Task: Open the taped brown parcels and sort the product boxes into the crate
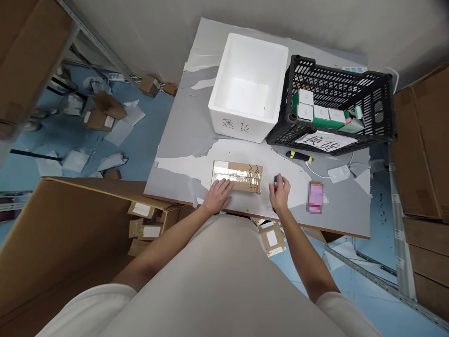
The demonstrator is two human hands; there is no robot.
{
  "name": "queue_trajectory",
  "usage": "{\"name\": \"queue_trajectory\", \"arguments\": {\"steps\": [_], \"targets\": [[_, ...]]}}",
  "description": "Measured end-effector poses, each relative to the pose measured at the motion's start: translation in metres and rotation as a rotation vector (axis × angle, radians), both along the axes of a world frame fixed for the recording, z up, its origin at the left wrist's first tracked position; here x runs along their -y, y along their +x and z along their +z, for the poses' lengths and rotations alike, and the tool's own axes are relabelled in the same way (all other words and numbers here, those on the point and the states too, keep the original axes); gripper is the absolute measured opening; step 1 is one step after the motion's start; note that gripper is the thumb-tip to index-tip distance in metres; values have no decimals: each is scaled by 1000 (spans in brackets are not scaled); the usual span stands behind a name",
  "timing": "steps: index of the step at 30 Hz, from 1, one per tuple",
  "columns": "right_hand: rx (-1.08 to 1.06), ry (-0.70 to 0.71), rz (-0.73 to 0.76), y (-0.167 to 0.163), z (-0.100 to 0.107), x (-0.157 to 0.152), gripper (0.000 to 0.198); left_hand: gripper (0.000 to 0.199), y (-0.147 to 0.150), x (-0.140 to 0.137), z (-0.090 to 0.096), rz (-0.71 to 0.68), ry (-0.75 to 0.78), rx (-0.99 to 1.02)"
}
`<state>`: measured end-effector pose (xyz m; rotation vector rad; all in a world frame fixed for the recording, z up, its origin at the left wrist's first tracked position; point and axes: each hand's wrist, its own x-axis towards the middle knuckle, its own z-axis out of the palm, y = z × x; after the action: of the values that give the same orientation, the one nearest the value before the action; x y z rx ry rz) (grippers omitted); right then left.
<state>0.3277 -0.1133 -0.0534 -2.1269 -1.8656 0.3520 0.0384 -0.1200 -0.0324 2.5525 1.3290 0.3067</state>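
A small brown cardboard box with shiny clear tape and handwriting on its top lies near the table's front edge. My left hand rests on the left end of this box, fingers stretched out over the tape. Just right of the box, apart from it, my right hand is closed around a black and red box cutter, mostly hidden by the fingers. I cannot make out its blade.
Behind the box stands a white foam box, beside a black plastic crate with several green and white cartons. A yellow and black tool and a blurred pink item lie rightward. A large open carton stands left.
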Motion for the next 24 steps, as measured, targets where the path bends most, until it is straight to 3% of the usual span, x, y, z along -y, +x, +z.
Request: {"name": "queue_trajectory", "arguments": {"steps": [4,8,14,18,24], "targets": [[106,-26,557,-36,41,-54,62,51,-2,-2,-5,-11,-34,15],[312,-124,793,-60,55,-79,49,52,-4,-2,-8,-26,-51,13],[309,-361,833,-57,78,-114,43,53,-3,-1,-11,-38,-52,5],[203,-403,814,-55,90,-136,42,54,-3,-2,-12,-59,-47,13],[-25,-414,678,-45,69,-162,42,57,-4,3,-14,-46,-68,16]]}}
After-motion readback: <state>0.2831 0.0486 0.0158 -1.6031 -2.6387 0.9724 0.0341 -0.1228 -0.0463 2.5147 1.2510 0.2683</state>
